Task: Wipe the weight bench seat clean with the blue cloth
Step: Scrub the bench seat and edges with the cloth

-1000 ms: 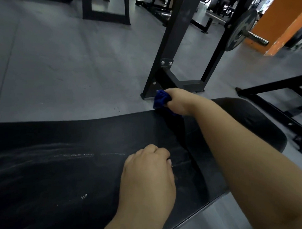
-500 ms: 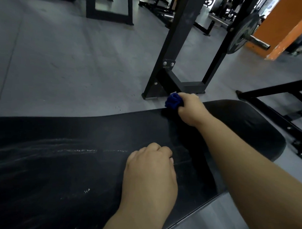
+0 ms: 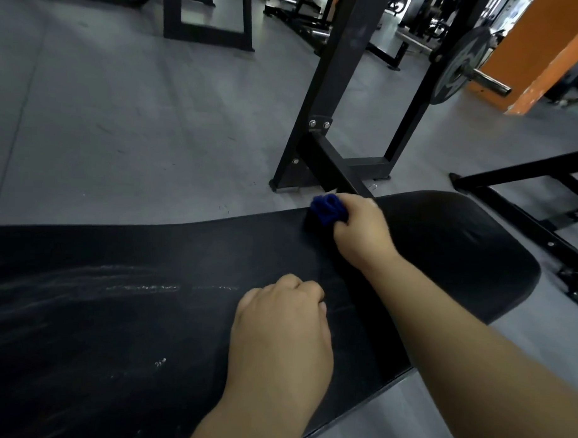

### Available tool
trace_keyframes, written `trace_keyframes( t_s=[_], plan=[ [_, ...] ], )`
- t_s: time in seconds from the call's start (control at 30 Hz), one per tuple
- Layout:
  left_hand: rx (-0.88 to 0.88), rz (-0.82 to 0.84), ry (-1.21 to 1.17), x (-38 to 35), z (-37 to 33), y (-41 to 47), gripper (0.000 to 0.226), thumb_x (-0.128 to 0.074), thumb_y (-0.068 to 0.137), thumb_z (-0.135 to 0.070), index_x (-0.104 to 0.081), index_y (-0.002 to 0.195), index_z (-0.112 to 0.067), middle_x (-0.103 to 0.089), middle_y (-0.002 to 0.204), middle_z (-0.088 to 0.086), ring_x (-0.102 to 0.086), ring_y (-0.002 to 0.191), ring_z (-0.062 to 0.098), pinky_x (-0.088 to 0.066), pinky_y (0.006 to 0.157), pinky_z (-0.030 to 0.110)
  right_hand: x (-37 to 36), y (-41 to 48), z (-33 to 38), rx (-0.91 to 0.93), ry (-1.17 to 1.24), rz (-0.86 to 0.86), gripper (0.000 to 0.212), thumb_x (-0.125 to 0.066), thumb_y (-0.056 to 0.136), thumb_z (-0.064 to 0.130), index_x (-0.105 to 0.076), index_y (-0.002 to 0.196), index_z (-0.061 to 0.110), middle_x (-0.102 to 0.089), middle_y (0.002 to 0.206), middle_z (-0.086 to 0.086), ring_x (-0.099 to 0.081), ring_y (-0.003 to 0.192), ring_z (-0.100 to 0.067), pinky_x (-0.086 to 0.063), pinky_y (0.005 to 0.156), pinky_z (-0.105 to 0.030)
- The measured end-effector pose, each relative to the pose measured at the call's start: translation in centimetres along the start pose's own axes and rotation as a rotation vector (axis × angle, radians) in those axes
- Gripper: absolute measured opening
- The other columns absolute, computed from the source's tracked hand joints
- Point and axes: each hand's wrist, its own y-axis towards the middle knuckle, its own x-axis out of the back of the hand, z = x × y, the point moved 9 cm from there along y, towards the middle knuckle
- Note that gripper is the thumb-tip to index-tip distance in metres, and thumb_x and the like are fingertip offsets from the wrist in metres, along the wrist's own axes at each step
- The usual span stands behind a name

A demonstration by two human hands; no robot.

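**Blue cloth meets far edge of gym bench**

A person's right hand (image 3: pixel 362 234) grips a crumpled blue cloth (image 3: pixel 329 208), fingers curled tight around the wad, and presses it onto the far edge of a long black padded weight bench seat (image 3: pixel 146 312). The cloth sits at the seam where the main pad meets the rounded end section. It lies just in front of the foot of a black steel rack upright (image 3: pixel 338 73).

The left hand (image 3: pixel 280 333) rests on the middle of the pad nearer the camera. Its fingers are folded into a loose fist with nothing visible inside. Pale streaks and specks mark the vinyl to the left of that hand.

Beyond the bench lies a grey gym floor (image 3: pixel 121 114). A dark round weight plate (image 3: pixel 456 70) hangs on a bar at upper right, beside an orange wall (image 3: pixel 549 57).
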Motion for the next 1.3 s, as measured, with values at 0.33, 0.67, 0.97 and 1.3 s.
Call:
trace_keyframes(
  t_s=[0.33, 0.67, 0.97, 1.3],
  plan=[
    [0.019, 0.061, 0.003, -0.3, 0.1, -0.3, 0.025, -0.033, 0.098, -0.038, -0.053, 0.112, -0.037, -0.051, 0.104, -0.017, -0.052, 0.089, 0.004, -0.044, 0.081, 0.021, 2.2, -1.4, -3.1, -0.145, -0.053, -0.012, 0.045, -0.053, 0.080, 0.001, -0.059, 0.117, 0.026, -0.056, 0.111, -0.004, -0.056, 0.099, -0.021, -0.042, 0.092, -0.032],
    [-0.007, 0.076, 0.001, -0.3, 0.2, -0.5, 0.023, -0.036, 0.097, -0.037, -0.057, 0.109, -0.034, -0.054, 0.104, -0.013, -0.054, 0.090, 0.007, -0.047, 0.079, 0.025, 1.7, -2.7, -1.3, -0.068, -0.060, 0.091, 0.047, -0.056, 0.083, 0.003, -0.055, 0.122, 0.028, -0.061, 0.114, -0.002, -0.058, 0.103, -0.019, -0.044, 0.089, -0.028],
    [0.018, 0.093, -0.044, -0.3, 0.6, 0.0, 0.022, -0.040, 0.097, -0.031, -0.054, 0.113, -0.036, -0.053, 0.106, -0.013, -0.054, 0.094, 0.010, -0.048, 0.083, 0.030, 0.3, -5.2, 2.8, 0.074, -0.062, 0.111, 0.046, -0.055, 0.081, -0.001, -0.058, 0.119, 0.024, -0.054, 0.096, 0.004, -0.054, 0.097, -0.016, -0.045, 0.085, -0.028],
    [-0.064, -0.072, -0.211, 0.2, -0.5, -0.1, 0.043, -0.051, 0.087, 0.001, -0.063, 0.112, -0.032, -0.055, 0.108, -0.018, -0.045, 0.100, 0.005, -0.040, 0.081, 0.019, 0.6, -5.9, 1.8, 0.022, 0.015, 0.086, 0.047, -0.053, 0.075, -0.004, -0.062, 0.112, 0.024, -0.051, 0.084, 0.017, -0.050, 0.087, -0.008, -0.038, 0.075, -0.017]
  ],
)
